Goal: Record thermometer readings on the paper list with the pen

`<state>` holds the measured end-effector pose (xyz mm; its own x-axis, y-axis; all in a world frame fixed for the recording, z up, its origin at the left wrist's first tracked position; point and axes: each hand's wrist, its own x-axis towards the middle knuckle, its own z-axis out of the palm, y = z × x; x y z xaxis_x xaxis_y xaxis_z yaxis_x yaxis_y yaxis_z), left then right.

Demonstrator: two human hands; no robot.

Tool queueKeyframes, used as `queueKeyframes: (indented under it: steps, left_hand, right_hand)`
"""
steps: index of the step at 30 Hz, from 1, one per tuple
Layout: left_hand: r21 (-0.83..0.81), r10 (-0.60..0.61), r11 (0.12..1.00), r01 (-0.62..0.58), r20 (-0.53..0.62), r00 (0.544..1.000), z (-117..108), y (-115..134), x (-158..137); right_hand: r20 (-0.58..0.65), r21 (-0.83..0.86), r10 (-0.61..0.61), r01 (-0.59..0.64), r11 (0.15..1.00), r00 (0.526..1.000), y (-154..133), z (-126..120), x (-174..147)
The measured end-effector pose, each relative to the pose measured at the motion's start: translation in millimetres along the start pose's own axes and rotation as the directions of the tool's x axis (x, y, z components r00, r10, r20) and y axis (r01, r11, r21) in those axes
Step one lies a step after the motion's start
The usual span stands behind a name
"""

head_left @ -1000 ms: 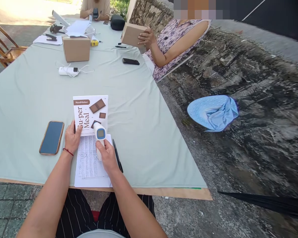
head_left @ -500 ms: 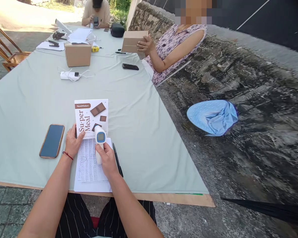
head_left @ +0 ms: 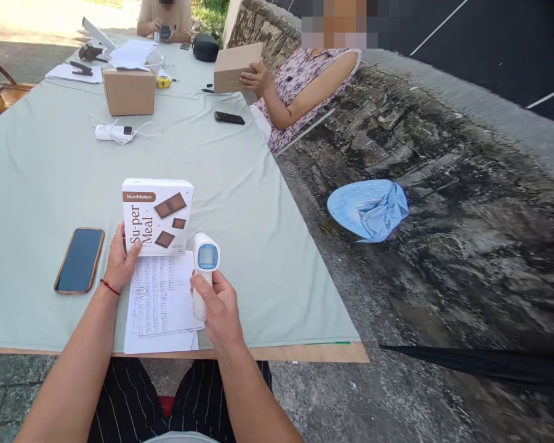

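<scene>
In head view, L hand point(head_left: 120, 257) grips the lower-L edge of a white box point(head_left: 161, 216), thumb across the front, other fingers mostly hidden along the side. Box is held approx. upright, front w/ "NutriMotion" & "Su-per Meal" lettering facing the wearer, over the far end of printed sheets point(head_left: 153, 301); can't tell if its base touches them. R hand point(head_left: 219, 307) is wrapped round the handle of a white handheld thermometer point(head_left: 207, 255), blue-framed screen twd wearer, just R of box; can't tell if the two touch. Phone point(head_left: 79, 260) w/ brown edge lies on the cloth-covered table point(head_left: 240, 215), L of L hand. Farther back: white device w/ cable point(head_left: 114, 132), brown carton point(head_left: 129, 93) w/ papers on/behind it, black phone point(head_left: 229, 117). Co-worker point(head_left: 314, 80) in floral top, R side, holds another carton point(head_left: 236, 67). Blue hat point(head_left: 368, 210) lies off table, R.
</scene>
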<state>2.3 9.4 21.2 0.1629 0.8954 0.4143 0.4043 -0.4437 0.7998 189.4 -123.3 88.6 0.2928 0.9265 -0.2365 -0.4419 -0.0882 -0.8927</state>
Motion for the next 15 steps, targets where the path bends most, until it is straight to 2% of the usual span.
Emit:
queueKeyframes:
  steps: [7,10,12,13,15]
  left_hand:
    - [-0.012,0.095,0.995,-0.095,0.011,0.995,-5,6,6]
    - [-0.047,0.100,0.994,-0.099,0.018,0.995,-6,5,6]
    - [-0.098,0.102,0.990,-0.099,0.027,0.994,-5,4,6]
    - [-0.133,0.104,0.986,-0.098,0.037,0.994,-4,2,5]
    - [-0.194,0.102,0.977,-0.090,0.054,0.993,-2,-1,5]
  right_hand:
    - [-0.024,-0.072,-0.074,0.073,0.995,0.997,-12,-12,-9]
    - [-0.051,-0.199,-0.113,0.100,0.975,0.992,-9,-28,-1]
    - [-0.102,-0.372,-0.153,0.105,0.922,0.983,-3,-47,10]
    - [-0.159,-0.488,-0.190,0.090,0.868,0.969,1,-59,17]
    - [-0.255,-0.706,-0.291,0.028,0.707,0.922,12,-83,32]
